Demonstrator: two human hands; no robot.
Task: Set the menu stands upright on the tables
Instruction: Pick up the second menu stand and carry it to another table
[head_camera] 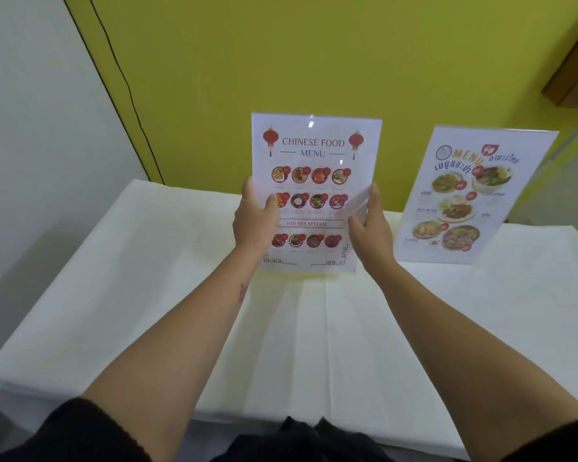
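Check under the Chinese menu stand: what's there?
White tablecloth lies under the Chinese menu stand, held by the left hand and right hand. Its base and any contact with the cloth are unclear. The Thai menu stand stands beside it.

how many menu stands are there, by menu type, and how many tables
Chinese food menu stand: 1, held by the left hand and right hand
Thai food menu stand: 1, upright on the table
Table with white cloth: 1
Total: 3 things, 2 of them menu stands
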